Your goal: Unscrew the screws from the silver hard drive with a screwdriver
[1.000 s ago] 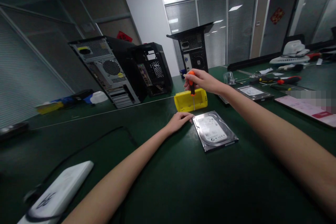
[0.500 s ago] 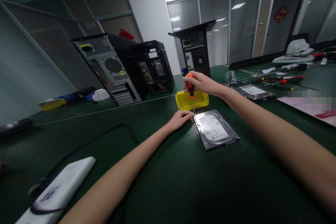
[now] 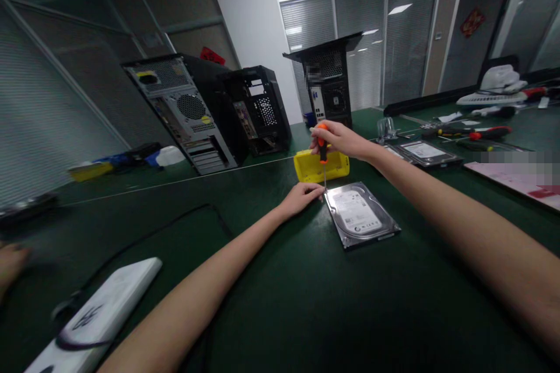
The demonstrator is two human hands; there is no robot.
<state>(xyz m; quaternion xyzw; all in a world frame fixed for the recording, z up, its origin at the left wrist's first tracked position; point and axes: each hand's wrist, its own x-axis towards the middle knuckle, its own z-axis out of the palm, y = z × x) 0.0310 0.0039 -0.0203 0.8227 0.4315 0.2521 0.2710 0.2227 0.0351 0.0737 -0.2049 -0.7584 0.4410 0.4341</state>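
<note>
My right hand (image 3: 339, 139) is closed around the orange and black handle of a screwdriver (image 3: 323, 151). The screwdriver stands nearly upright, its tip at the far left corner of a silver hard drive (image 3: 361, 215) lying flat, label up. At that same corner my left hand (image 3: 303, 198) grips the drive's edge between thumb and fingers; some fingertips are hidden. Just behind both hands is a yellow plastic tray (image 3: 310, 173), partly covered by my right hand.
Computer cases (image 3: 210, 111) stand at the back. To the right lie another hard drive (image 3: 423, 152), pliers (image 3: 485, 133) and a pink board (image 3: 503, 178). A white power strip (image 3: 105, 309) with a black cable is at front left. Another person's hand (image 3: 11, 262) shows at the left edge.
The other person's hand has come further into view at the left edge. My hands, the screwdriver and the drive hold nearly the same positions; the whole view has shifted slightly.
</note>
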